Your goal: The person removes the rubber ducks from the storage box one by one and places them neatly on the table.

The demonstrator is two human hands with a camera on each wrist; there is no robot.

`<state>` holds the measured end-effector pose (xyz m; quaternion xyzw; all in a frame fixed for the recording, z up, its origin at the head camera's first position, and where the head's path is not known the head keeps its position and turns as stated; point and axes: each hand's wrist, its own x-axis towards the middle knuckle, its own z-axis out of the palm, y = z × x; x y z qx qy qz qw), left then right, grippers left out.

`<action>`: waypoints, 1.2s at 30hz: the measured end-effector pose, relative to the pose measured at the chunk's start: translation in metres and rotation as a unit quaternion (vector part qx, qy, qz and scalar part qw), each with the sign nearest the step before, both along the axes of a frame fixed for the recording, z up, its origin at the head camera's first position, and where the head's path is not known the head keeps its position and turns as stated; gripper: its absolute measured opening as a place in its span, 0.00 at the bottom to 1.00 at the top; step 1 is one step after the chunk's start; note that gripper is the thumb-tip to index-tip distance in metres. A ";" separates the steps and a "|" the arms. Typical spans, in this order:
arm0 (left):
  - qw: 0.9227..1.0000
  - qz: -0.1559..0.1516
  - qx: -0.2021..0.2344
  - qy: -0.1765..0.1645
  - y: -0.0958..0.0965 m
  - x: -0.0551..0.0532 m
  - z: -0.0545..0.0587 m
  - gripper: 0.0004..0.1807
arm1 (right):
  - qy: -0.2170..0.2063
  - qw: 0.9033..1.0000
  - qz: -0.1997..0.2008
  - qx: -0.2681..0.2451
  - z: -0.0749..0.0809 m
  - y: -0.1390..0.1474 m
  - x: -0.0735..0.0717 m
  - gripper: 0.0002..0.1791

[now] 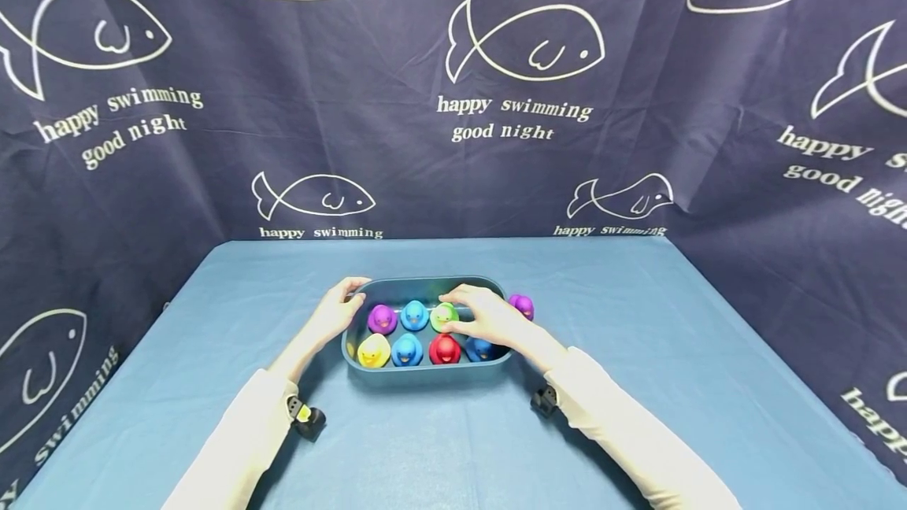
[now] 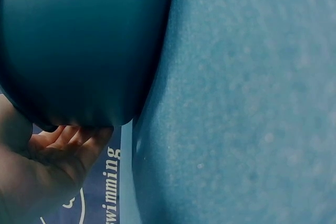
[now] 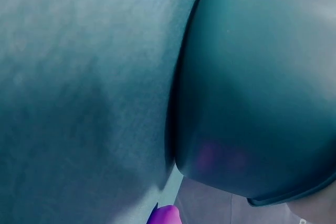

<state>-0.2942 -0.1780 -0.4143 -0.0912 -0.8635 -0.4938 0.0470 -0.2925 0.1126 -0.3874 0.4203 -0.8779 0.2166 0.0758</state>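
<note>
A dark teal plastic tub (image 1: 425, 375) sits on the table with several rubber ducks in two rows. My left hand (image 1: 340, 312) grips the tub at its far left end, fingers against the outer wall in the left wrist view. Reaching over the right end, my right hand (image 1: 492, 317) has thumb and fingers around a green duck (image 1: 442, 318) in the back row. Beside that one are a blue duck (image 1: 414, 315) and a purple duck (image 1: 383, 319). In front are a yellow duck (image 1: 374, 351), a blue duck (image 1: 407, 350), a red duck (image 1: 445, 349) and another blue duck (image 1: 479, 349), partly covered by my right hand.
Outside the tub, past its right end, a second purple duck (image 1: 521, 306) stands on the table. Blue cloth (image 1: 453, 447) covers the tabletop. Behind and at both sides hangs a dark curtain (image 1: 397, 132) with fish drawings.
</note>
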 end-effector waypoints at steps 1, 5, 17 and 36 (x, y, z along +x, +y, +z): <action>1.000 0.000 0.000 0.000 0.000 0.000 0.000 0.18 | 0.000 1.000 0.000 0.004 0.000 0.000 0.000 0.27; 1.000 0.001 0.003 0.001 -0.001 0.000 0.000 0.18 | 0.004 1.000 0.004 0.016 0.000 -0.001 -0.001 0.25; 1.000 0.003 -0.009 0.012 -0.001 -0.001 -0.003 0.17 | -0.004 1.000 -0.014 0.006 -0.001 -0.001 0.000 0.13; 1.000 0.001 -0.012 0.011 0.001 0.000 0.001 0.17 | -0.009 0.999 -0.043 0.023 0.000 -0.002 0.002 0.16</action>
